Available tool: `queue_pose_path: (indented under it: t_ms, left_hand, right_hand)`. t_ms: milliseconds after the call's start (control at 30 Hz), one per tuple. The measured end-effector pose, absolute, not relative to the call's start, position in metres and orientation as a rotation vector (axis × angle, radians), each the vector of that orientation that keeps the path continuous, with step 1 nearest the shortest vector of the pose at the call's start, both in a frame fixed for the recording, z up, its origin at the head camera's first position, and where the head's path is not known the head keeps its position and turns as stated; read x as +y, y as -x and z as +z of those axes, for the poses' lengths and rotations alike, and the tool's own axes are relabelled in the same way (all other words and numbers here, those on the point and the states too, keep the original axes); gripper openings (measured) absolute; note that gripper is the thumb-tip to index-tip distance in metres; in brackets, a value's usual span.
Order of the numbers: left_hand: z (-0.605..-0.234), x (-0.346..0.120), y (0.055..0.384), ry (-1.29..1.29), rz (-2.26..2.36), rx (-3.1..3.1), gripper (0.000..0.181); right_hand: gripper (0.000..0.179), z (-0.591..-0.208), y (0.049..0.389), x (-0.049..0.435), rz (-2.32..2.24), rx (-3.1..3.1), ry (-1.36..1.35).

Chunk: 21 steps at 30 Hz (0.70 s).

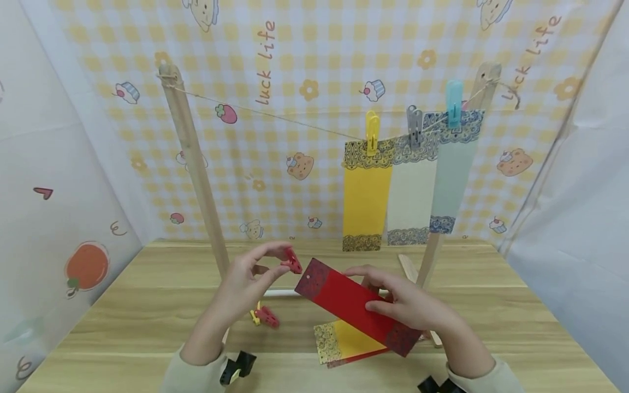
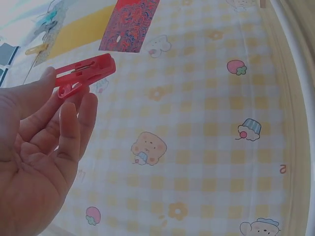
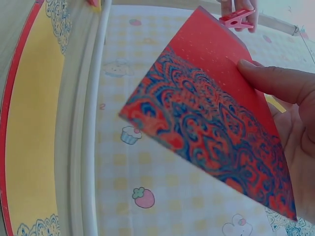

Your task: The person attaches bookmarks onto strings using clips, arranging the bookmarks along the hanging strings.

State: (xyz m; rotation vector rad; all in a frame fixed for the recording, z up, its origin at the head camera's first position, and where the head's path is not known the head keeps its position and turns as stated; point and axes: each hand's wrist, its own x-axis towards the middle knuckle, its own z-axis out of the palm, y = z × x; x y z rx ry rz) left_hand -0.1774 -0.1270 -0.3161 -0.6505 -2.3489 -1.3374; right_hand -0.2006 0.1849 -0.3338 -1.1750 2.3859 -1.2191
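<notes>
Left hand (image 1: 245,278) pinches a red clothespin (image 1: 294,261) between the thumb and the fingertips; the other fingers are loosely bent. Right hand (image 1: 405,300) holds a red card (image 1: 354,303) with the thumb lying on its front face and the fingers behind it. This card is tilted above the worktop (image 1: 162,305), with one patterned end to the far left and the other patterned end to the near right. At the far left end it has a small hole, and the held clothespin is just beside this end, not touching it.

Below the held card, a yellow card (image 1: 351,338) lies on the worktop, and a second red card (image 1: 361,357) shows under its near edge. To the left, near the left forearm, a second red clothespin (image 1: 267,316) and a yellow clothespin (image 1: 255,315) lie close together. Farther back, a thin string (image 1: 275,115) goes from a left wooden post (image 1: 194,158) to a right wooden post (image 1: 485,87). On its right part hang three cards: a yellow one (image 1: 366,202) under a yellow clip (image 1: 372,134), a cream one (image 1: 411,196) under a grey clip (image 1: 415,125), and a pale green one (image 1: 454,174) under a light blue clip (image 1: 454,103). Behind them is a checked cloth (image 1: 280,207).
</notes>
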Motion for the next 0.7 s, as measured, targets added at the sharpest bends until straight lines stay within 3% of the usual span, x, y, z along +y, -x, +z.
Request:
queue_pose_path:
  t_ms: [300,700]
  left_hand:
    - [-0.304,-0.132,0.184,0.678,-1.263,-2.223,0.036]
    - [-0.267,-0.144,0.191,0.73,-1.083,-2.175,0.036]
  right_hand:
    - [0.055,-0.332,0.199,0.19,-1.286,2.421,1.218]
    - [0.049,-0.335,0.199,0.175,-1.509,2.41,1.034]
